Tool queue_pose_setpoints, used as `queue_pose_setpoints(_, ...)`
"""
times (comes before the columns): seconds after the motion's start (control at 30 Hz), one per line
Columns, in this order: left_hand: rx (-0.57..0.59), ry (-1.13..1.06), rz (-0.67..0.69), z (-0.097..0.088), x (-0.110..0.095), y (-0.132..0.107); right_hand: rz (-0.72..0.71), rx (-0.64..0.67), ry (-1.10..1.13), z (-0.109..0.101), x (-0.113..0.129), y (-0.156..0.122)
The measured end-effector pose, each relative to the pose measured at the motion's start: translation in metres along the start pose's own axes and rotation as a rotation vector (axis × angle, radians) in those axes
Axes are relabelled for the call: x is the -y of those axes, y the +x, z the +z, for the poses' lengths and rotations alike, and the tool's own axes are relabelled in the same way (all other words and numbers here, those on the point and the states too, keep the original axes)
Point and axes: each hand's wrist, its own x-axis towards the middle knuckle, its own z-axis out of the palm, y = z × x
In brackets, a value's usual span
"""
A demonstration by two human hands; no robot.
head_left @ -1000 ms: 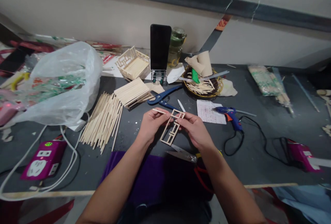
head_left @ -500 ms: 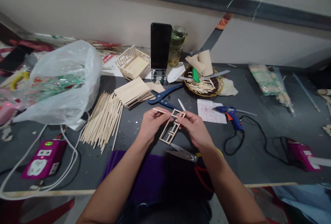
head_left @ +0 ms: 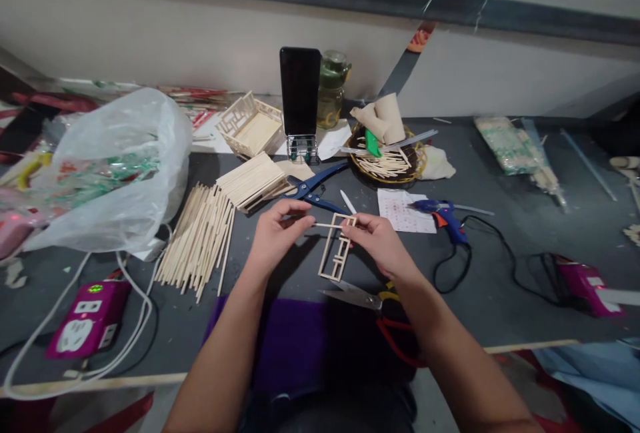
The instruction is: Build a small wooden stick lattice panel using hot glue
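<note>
My left hand is closed, thumb and fingers at the left end of a short thin wooden stick. The stick's other end meets my right fingertips, lying across the upper part of a small rectangular frame of wooden sticks. My right hand pinches this frame by its upper right corner, hiding that corner. Small crosspieces show inside the frame. Below it lie open scissors, and just beyond my hands are blue-handled cutters and a white pen-like object.
Loose sticks and a stick stack lie left, near a plastic bag. A stick-built box, phone and basket stand behind. A corded glue gun lies right, with purple power boxes at both sides.
My left hand has drawn a little left, away from the frame. The short stick has shifted from slanting above the frame to lying nearly level across it. The frame stands slightly more upright.
</note>
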Motion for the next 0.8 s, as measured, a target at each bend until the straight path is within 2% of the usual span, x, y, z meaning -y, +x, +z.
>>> queue_pose_setpoints(0.1, 0.07, 0.502, 0.328, -0.0038, -0.005, -0.0048, -0.007, 0.021, -0.052, -0.0005, 0.0014, 0.0004)
queue_pose_setpoints(0.17, 0.14, 0.714, 0.446, -0.0027, -0.0075, -0.0081, -0.014, 0.042, -0.07, 0.0002, 0.0024, 0.0004)
queue_pose_setpoints(0.23, 0.188, 0.813, 0.5, -0.0009, -0.0086, -0.01, -0.017, 0.07, -0.078, 0.0011, 0.0035, 0.0002)
queue_pose_setpoints(0.57, 0.268, 0.818, 0.497, -0.0019, -0.0064, -0.0075, 0.006, 0.174, -0.075, -0.0036, 0.0074, 0.0009)
queue_pose_setpoints(0.8, 0.289, 0.773, 0.468, 0.0003, -0.005, -0.0084, -0.007, 0.181, -0.091, -0.0067, 0.0061, 0.0)
